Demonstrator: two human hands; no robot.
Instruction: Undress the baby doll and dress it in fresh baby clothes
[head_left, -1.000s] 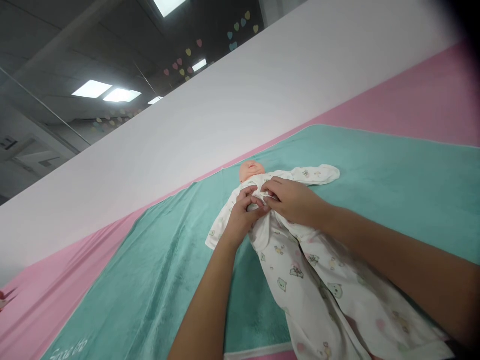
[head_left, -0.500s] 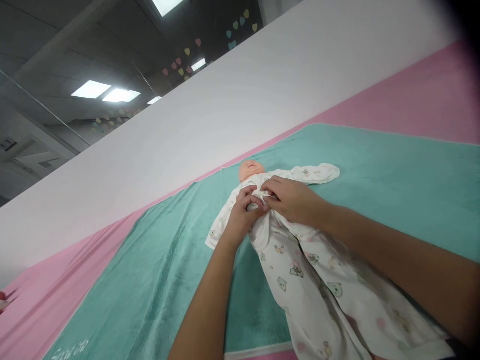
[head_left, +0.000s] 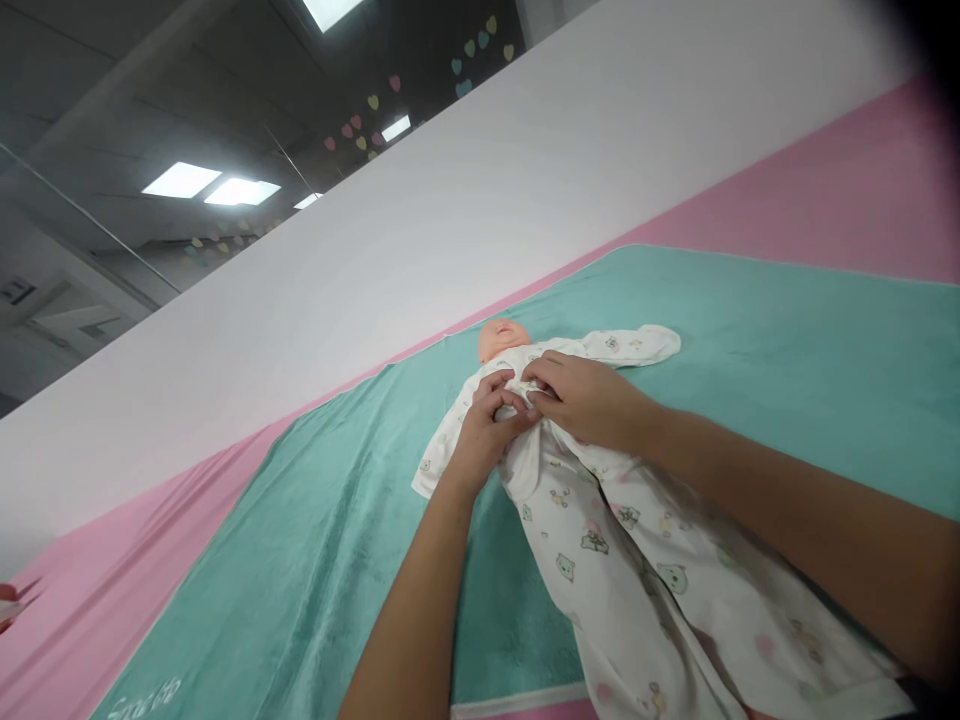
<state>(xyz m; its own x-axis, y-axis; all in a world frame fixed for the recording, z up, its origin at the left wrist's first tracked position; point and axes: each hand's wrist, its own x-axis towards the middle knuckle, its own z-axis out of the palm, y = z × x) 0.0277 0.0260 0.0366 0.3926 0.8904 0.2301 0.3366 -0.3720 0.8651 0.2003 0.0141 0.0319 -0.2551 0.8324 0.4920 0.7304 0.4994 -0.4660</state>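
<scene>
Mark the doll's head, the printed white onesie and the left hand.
Peach doll head (head_left: 501, 338), head view, its middle.
White printed fabric onesie (head_left: 600, 560), head view, leg part.
Left hand (head_left: 480, 440), head view, its back.

single head-worn view, tilted, looking forward and down, close to doll (head_left: 585, 530) on teal mat (head_left: 300, 520), white wall (head_left: 450, 220) beyond

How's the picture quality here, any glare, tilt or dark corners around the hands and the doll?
Head view: strongly tilted and wide-angle stretched; ceiling lights blown out; dark vignette in the top right corner; left hand and right hand pinching the romper are evenly lit and sharp.
</scene>
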